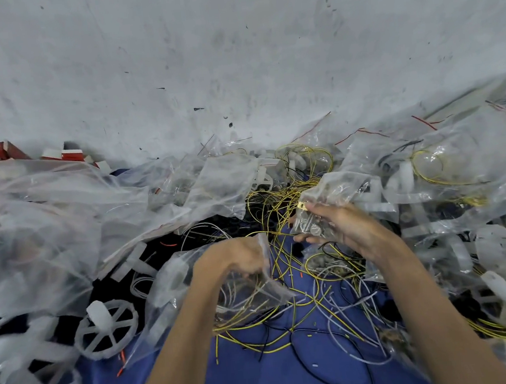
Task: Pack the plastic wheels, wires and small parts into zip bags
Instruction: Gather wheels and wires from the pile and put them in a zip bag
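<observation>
Fingers (320, 239) of the right hand (345, 225) pinch a small parts bag (331, 197); left hand (239, 259) grips an open zip bag (223, 289). Loose wires (286, 308) could snag, spilling parts.

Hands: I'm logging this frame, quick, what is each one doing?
Left hand: closed on the mouth of a clear bag with wires inside.
Right hand: closed around a small bag of metal parts.

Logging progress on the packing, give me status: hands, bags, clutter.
Left hand gripping open zip bag holding wires. Right hand holding small parts bag. Loose yellow wires tangled between.
</observation>
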`<act>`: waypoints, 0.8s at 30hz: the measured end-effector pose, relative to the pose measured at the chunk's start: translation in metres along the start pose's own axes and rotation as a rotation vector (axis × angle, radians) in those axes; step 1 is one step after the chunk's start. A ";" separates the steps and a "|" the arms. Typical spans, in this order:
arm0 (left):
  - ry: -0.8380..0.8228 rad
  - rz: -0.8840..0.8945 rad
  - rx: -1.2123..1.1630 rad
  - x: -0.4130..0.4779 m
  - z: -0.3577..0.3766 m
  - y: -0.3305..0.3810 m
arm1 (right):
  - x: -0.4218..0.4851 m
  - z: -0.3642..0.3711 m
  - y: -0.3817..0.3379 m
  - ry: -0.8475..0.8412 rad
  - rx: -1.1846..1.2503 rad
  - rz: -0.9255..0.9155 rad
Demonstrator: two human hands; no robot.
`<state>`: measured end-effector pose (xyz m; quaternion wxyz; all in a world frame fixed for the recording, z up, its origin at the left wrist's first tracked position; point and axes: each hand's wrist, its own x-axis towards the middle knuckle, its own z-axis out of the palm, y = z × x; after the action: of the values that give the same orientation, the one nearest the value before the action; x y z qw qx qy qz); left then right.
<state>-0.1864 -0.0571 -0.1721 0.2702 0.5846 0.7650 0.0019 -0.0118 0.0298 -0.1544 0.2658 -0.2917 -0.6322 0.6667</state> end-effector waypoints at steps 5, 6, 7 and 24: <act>0.110 0.196 -0.259 -0.032 -0.025 -0.002 | 0.001 0.001 0.001 -0.044 -0.007 -0.031; 0.121 0.229 -0.329 -0.038 -0.029 -0.002 | 0.000 0.002 0.000 -0.055 0.000 -0.041; 0.134 0.257 -0.404 -0.043 -0.032 -0.002 | 0.000 0.005 -0.001 -0.085 0.019 -0.060; 0.440 0.541 -0.895 -0.074 -0.043 0.026 | -0.027 0.078 -0.032 -0.136 -0.310 -0.154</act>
<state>-0.1683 -0.1011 -0.0966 0.3156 0.5741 0.5511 0.5168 -0.0503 -0.0413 -0.1183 0.2246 -0.2344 -0.7644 0.5570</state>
